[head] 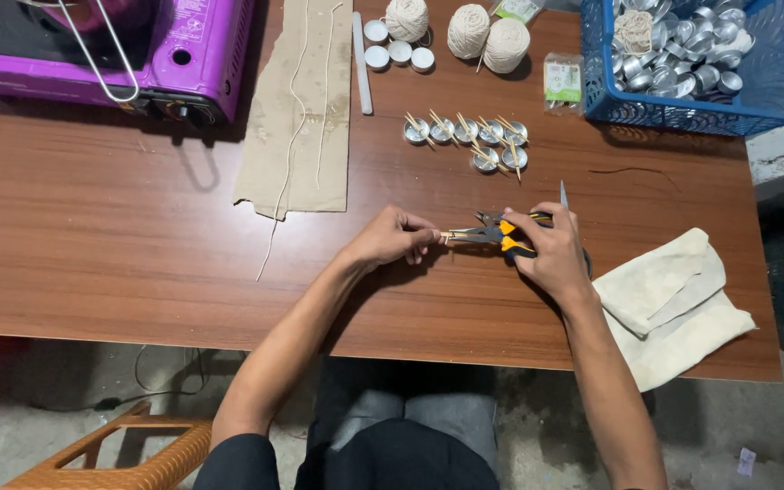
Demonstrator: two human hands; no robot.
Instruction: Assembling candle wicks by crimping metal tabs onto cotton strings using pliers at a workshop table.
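My right hand (553, 252) grips black and yellow pliers (492, 233) over the wooden table (138, 245), jaws pointing left. My left hand (395, 238) pinches a small thin stick-like piece at the jaw tips. Just beyond my hands lie several small metal cups (465, 136) with short sticks in them. A thin blade (563, 193) pokes up beside my right hand.
A purple portable stove (138, 50) sits far left. A cardboard strip (301, 109) carries waxed strings. Three string balls (469, 32), white tealights (398, 54), a white candle stick (361, 62), a blue basket (773, 100) of metal cups and a cream cloth (673, 304) surround the work.
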